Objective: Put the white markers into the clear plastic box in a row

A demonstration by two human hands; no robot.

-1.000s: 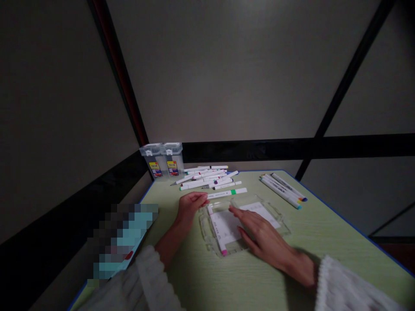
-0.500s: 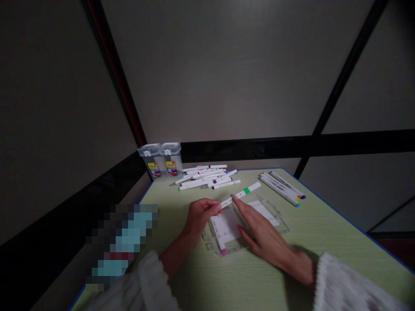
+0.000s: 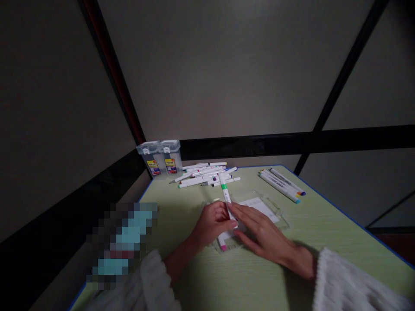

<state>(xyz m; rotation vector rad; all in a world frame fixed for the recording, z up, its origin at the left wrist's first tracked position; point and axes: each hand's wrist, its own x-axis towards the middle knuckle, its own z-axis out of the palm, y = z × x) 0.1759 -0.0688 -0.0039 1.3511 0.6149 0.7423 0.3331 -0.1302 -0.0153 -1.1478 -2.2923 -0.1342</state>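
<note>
My left hand (image 3: 212,224) pinches a white marker with a green band (image 3: 225,192), holding it over the near left part of a clear plastic case (image 3: 275,214) that lies flat on the green table (image 3: 317,224). A pink-tipped marker (image 3: 222,242) lies inside the case at its near left corner. My right hand (image 3: 259,235) rests on the case with fingers stretched toward the green-banded marker, touching its lower end. A white paper insert (image 3: 259,206) shows through the case.
A loose pile of white markers (image 3: 204,175) lies at the far side. Two upright clear boxes (image 3: 160,158) stand at the far left corner. A row of markers (image 3: 282,185) lies at the far right. A blurred teal object (image 3: 125,239) sits at the left edge.
My left hand picked up the green-banded marker from the table beyond the case, carried it toward me and turned it from lying crosswise to pointing away over the case. My right hand stayed on the case.
</note>
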